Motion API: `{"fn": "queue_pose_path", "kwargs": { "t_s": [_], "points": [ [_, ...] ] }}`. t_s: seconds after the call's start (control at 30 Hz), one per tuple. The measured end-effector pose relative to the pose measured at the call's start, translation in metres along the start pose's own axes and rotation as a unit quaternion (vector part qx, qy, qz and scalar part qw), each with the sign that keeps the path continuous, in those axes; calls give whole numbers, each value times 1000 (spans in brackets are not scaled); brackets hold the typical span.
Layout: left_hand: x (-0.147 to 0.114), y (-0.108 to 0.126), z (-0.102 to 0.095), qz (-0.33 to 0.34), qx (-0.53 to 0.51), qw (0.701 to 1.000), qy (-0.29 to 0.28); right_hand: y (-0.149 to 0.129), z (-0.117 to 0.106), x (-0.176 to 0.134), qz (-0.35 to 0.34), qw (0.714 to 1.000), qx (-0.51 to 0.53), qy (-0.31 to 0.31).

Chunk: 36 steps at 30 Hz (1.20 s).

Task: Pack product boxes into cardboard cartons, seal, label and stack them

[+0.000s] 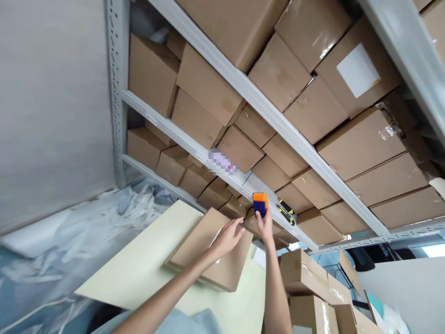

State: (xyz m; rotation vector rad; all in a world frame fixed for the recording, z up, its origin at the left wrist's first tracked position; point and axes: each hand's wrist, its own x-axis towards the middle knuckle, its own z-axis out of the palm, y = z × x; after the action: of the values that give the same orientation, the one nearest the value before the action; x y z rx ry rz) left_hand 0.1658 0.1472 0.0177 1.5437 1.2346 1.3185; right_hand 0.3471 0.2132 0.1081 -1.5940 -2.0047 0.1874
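Note:
A small orange and dark-blue handheld object [260, 204] is gripped upright in my right hand [264, 226], close to the shelf edge; its exact kind is unclear. My left hand [227, 239] is open, fingers stretched out, over a flat brown cardboard box [194, 246]. Whether the fingertips touch the box, I cannot tell. The box lies on a pale yellow-green table [139, 260]. Just right of my right hand, a black-and-yellow-handled tool [285, 215], like pliers, rests on the shelf ledge.
Metal shelving [239, 76] packed with cardboard boxes [208, 88] spans the view ahead. More taped boxes [309, 273] are stacked at the lower right. Crumpled plastic sheeting [86, 250] lies on the left, beside a grey wall [52, 93].

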Motion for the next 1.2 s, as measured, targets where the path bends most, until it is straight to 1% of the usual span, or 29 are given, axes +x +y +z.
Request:
{"fn": "queue_pose_path", "kwargs": {
  "t_s": [0.03, 0.07, 0.13, 0.2, 0.3, 0.4, 0.5, 0.57, 0.67, 0.73, 0.8, 0.87, 0.9, 0.97, 1.0, 1.07, 1.13, 1.2],
  "points": [
    [-15, 0, -2, -4, -21, 1000, -12, -4, 5, -29, 32, 995, 92, -2],
    [-31, 1, -3, -9, -42, 999, -22, -9, 11, -57, 63, 984, 168, -6],
    [-59, 2, -8, -24, -75, 996, -39, -21, 24, -110, 128, 952, 279, -17],
    [-84, 3, -14, -46, -85, 994, -53, -34, 36, -153, 184, 922, 340, -21],
    [-110, 3, -28, -76, -83, 990, -87, -52, 50, -194, 239, 891, 386, -30],
    [-128, 8, -44, -94, -70, 989, -93, -70, 53, -215, 261, 877, 402, -35],
    [-137, 24, -62, -97, -70, 989, -87, -92, 47, -222, 272, 866, 420, -27],
    [-139, 37, -75, -86, -78, 989, -88, -108, 42, -222, 292, 848, 441, -20],
    [-136, 53, -95, -56, -86, 990, -99, -131, 36, -216, 324, 814, 482, -13],
    [-134, 59, -107, -44, -83, 989, -114, -145, 33, -211, 333, 805, 491, -6],
    [-134, 61, -118, -50, -77, 988, -127, -157, 32, -207, 335, 818, 467, -6],
    [-135, 63, -129, -71, -72, 987, -123, -168, 31, -206, 327, 846, 421, -7],
    [-135, 64, -136, -80, -68, 988, -110, -174, 31, -206, 319, 860, 398, -7],
    [-133, 70, -151, -78, -55, 994, -62, -186, 30, -207, 298, 885, 359, -5],
    [-131, 74, -159, -63, -45, 996, -31, -191, 29, -207, 287, 894, 343, -9],
    [-125, 82, -176, -9, -21, 1000, 20, -201, 26, -209, 260, 913, 313, -22],
    [-116, 91, -193, 57, -1, 998, 42, -208, 22, -211, 227, 932, 278, -37],
    [-109, 97, -207, 116, 8, 992, 40, -210, 16, -215, 194, 950, 238, -50]
  ]
}}
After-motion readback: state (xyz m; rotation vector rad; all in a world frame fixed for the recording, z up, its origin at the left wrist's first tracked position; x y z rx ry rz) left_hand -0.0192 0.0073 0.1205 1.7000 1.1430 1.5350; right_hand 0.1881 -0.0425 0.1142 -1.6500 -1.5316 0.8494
